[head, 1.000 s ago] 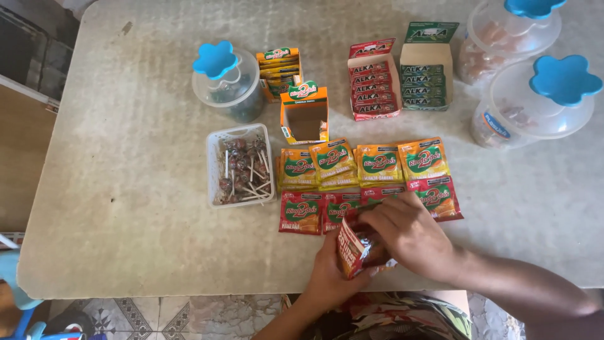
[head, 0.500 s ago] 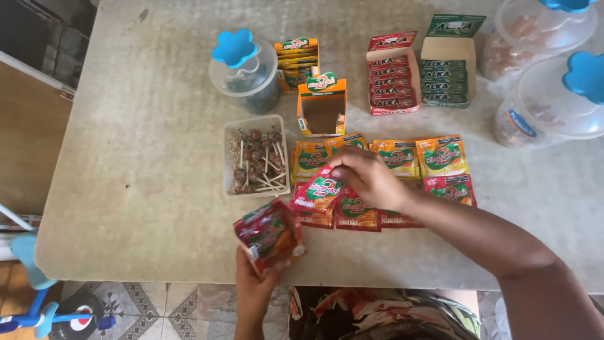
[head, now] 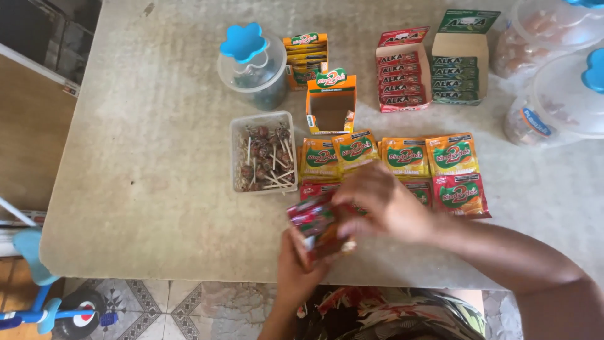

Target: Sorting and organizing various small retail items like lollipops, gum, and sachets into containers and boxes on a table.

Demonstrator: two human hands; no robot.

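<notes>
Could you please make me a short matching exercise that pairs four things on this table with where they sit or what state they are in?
Things:
1. lollipop tray
2. orange display box
3. jar with the blue flower lid
4. red sachets

Places or states:
A. held in the left hand
B. standing open and empty
C. left of the orange sachet row
D. behind the lollipops, lid on

Pairs: 1-C, 2-B, 3-D, 4-A

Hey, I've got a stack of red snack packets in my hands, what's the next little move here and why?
Probably draw one red foil packet off the stack with the right hand and lay it in the lower row. The left hand grips the stack at the table edge, the right hand is on it, and the orange foil packets already form a full row above the partly hidden red one.
</notes>
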